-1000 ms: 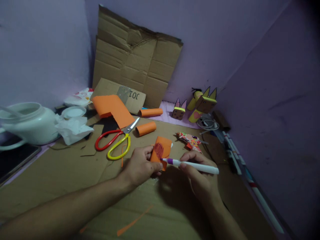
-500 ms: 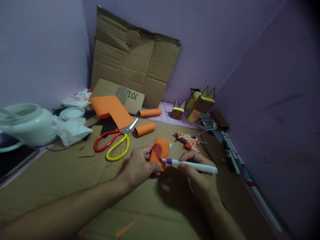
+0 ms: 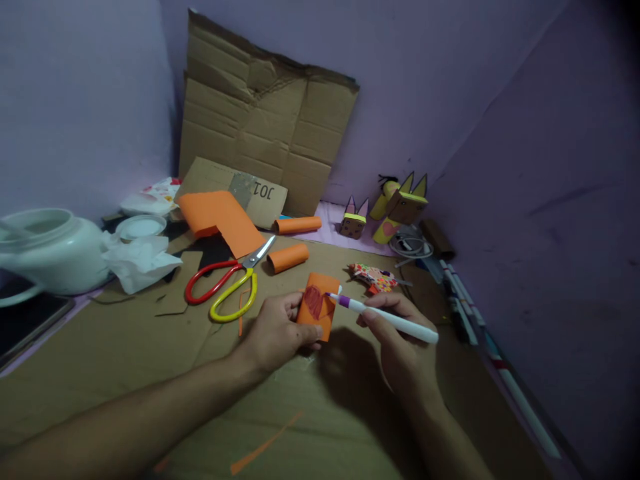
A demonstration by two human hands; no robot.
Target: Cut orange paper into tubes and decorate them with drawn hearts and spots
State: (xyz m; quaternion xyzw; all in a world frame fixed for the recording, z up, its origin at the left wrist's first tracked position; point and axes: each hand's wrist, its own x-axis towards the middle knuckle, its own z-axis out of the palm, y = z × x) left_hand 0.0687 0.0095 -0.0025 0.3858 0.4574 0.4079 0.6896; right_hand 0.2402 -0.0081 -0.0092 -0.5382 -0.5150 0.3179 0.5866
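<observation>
My left hand [image 3: 280, 333] is closed on a small orange paper roll [image 3: 324, 320], gripping its lower left side. A dark red heart shape is coloured on the roll's face. Between the fingers and thumb of my right hand [image 3: 400, 333] is a white marker [image 3: 393, 320] with a purple collar. Its tip meets the roll at the upper right of the heart. Left of my left hand lie scissors [image 3: 245, 273] with one red and one yellow handle, blades apart. Two more orange paper rolls [image 3: 289, 258] rest behind the hands.
Folded orange paper [image 3: 220, 213] lies behind the scissors. A teapot [image 3: 65, 260] and crumpled tissue [image 3: 143, 263] stand left. Paper animal figures [image 3: 353, 225], a cable [image 3: 413, 245] and a floral-patterned piece [image 3: 373, 277] are right. Cardboard [image 3: 265, 113] leans on the wall; markers [image 3: 460, 307] line the right edge.
The marker's tip has moved up and slightly right across the roll, from below the heart to its upper right. My left hand holds the roll almost unmoved.
</observation>
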